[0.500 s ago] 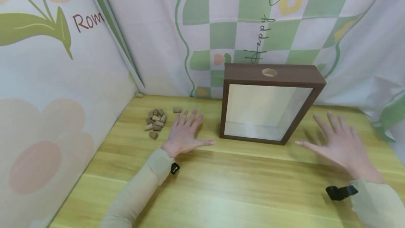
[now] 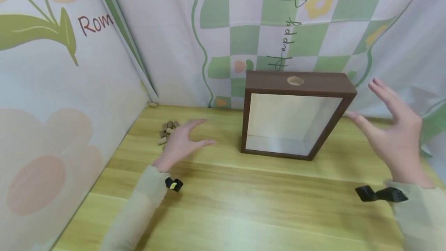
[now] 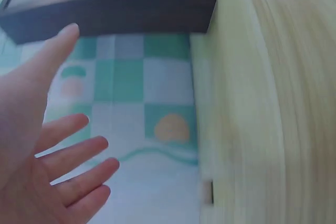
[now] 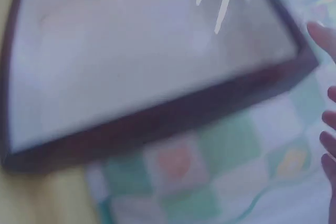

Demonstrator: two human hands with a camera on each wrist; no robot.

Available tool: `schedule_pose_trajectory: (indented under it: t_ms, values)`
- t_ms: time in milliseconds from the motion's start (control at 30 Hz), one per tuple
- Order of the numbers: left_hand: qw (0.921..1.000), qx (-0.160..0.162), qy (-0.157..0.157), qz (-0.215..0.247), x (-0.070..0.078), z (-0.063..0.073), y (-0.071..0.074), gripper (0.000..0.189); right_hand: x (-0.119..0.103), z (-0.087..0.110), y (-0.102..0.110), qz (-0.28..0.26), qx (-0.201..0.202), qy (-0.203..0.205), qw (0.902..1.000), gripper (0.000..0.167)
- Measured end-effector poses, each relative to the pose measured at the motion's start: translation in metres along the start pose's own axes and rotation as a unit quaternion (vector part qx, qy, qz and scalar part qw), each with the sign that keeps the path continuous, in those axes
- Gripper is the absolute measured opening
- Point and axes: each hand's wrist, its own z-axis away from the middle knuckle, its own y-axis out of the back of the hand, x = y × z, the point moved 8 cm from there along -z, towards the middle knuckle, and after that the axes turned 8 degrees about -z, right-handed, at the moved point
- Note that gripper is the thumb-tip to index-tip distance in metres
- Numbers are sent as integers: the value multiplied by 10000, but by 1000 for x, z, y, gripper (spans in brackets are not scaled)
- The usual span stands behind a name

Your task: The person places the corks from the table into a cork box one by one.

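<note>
Brown box [image 2: 296,123], pale inside, round hole [image 2: 295,81] in its top, is standing upright on the table [image 2: 244,204], right in front of the checked cloth [image 2: 244,38]. The left grip [image 2: 179,142] is spread, thumb well away from the fingers, off to the box's left and partly hiding a pile of little cork-like plugs [image 2: 169,124]. The right grip [image 2: 397,134] is spread too, raised by the box's right side with the thumb tip just beside it. Can't tell from the head view if they touch; the right wrist view looks more like apart. Neither one seems to hold anything.

So I'd call this a between-grabs stage: box upright, plugs I can see all on the table. If the box is getting handled, the next move calls for closing in evenly on both sides. If it's a plug, the left grip is better placed: fingers down, pinch one, don't scatter the pile. There's also a stray plug [image 2: 152,104] in the far corner.
</note>
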Motion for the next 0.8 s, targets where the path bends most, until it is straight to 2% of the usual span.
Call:
schedule_pose_trajectory:
  t_ms: [100,167,233,367,500,667,800]
  values:
    - [9984,422,20,374,-17,11,19,69,-43,-12,-8,-340,318,868,9951,52]
    - [9968,564,126,555,-31,19,27,66,-61,-17,-16,-451,283,1137,9921,44]
    - [9955,544,335,695,-47,28,32,65,-70,-21,-25,-446,184,1309,9902,41]
    - [9942,365,830,574,-78,47,36,62,-68,-28,-39,-353,71,1461,9886,38]
    - [9949,248,908,373,-100,59,35,55,-62,-30,-44,-387,97,1655,9854,28]
    - [9947,128,975,314,-117,66,31,49,-62,-32,-47,-403,146,1696,9846,26]
    - [9946,67,1003,269,-124,66,27,45,-61,-34,-47,-349,153,1624,9860,28]
